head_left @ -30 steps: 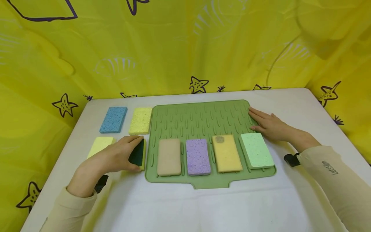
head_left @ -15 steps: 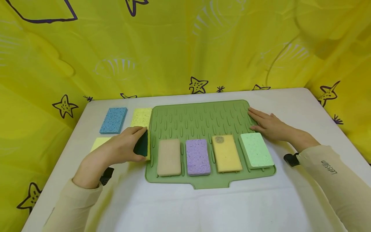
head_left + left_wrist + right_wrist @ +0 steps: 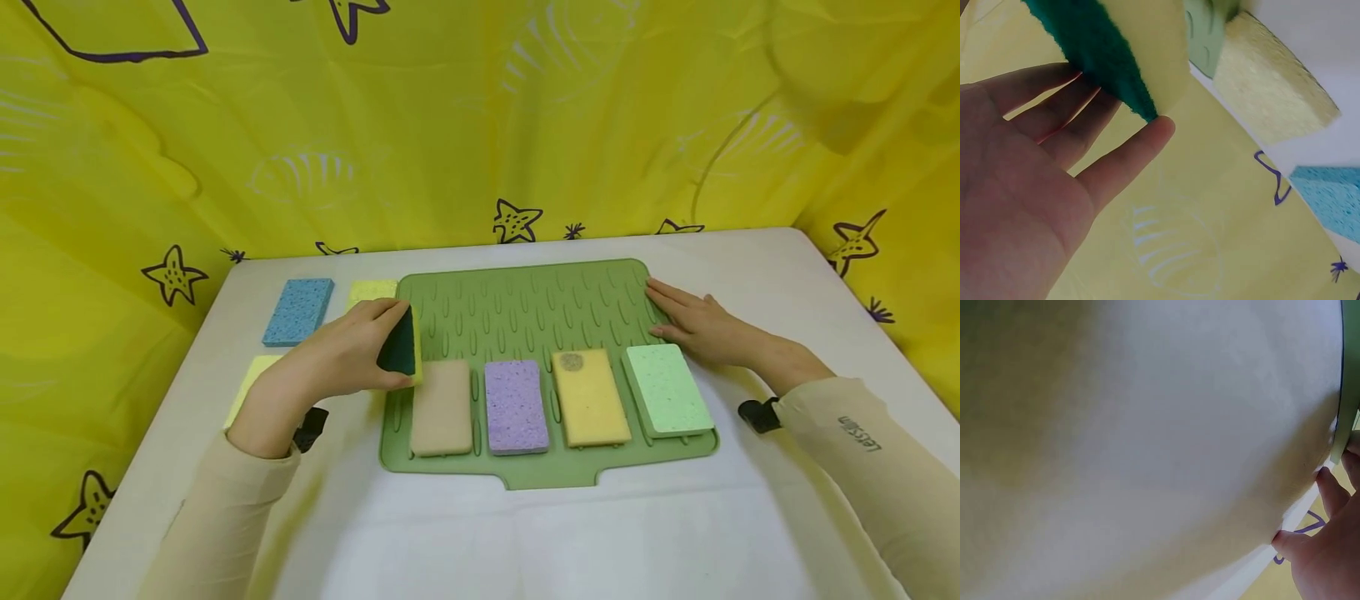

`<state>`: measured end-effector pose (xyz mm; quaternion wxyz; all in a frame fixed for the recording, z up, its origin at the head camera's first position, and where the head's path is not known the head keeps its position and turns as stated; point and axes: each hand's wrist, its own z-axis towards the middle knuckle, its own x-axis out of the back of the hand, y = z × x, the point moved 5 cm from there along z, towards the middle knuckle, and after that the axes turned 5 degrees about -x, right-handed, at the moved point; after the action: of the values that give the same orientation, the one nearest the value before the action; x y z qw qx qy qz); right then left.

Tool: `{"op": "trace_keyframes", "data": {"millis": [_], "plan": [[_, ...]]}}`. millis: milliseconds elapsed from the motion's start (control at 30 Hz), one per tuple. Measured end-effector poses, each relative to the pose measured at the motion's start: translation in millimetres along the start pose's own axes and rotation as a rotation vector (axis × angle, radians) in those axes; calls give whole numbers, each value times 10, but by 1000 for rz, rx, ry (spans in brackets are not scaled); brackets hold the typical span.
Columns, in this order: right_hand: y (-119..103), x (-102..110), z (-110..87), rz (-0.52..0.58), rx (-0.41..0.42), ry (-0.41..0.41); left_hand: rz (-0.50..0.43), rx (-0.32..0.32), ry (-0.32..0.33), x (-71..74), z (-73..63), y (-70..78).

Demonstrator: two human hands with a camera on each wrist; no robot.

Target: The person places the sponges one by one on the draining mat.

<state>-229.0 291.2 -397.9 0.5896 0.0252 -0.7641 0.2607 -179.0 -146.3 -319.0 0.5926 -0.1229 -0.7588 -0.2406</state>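
My left hand [image 3: 341,350] pinches a yellow sponge with a dark green scouring side [image 3: 399,346] between fingers and thumb, raised over the left edge of the green ridged mat [image 3: 517,308]. In the left wrist view the fingertips touch that sponge's green layer [image 3: 1094,50]. Along the mat's near side lie a beige sponge [image 3: 441,410], a purple one [image 3: 516,408], a yellow one with a brownish round spot [image 3: 592,400] and a mint green one [image 3: 667,390]. My right hand [image 3: 701,329] rests at the mat's right edge, fingers extended and holding nothing.
Left of the mat lie a blue sponge [image 3: 298,312], a pale yellow sponge [image 3: 373,290] partly hidden by the left hand, and another pale yellow one [image 3: 251,383] behind the left wrist. A yellow patterned curtain [image 3: 450,125] hangs behind the white table [image 3: 525,542].
My left hand has carried the scouring sponge up and right, from the table beside the mat to above its left edge. The right hand stays in place.
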Motion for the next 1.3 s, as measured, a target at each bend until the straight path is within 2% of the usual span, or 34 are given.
{"op": "trace_keyframes", "data": {"millis": [167, 467, 933, 1300], "plan": [[-10, 15, -8, 0, 8, 11, 1, -9, -6, 32, 115, 71], [27, -11, -14, 2, -5, 8, 14, -65, -5, 67, 312, 217], [10, -29, 29, -35, -10, 7, 17, -89, -13, 103, 647, 402], [22, -21, 25, -23, -5, 1, 23, -112, -77, 76, 954, 668]]}}
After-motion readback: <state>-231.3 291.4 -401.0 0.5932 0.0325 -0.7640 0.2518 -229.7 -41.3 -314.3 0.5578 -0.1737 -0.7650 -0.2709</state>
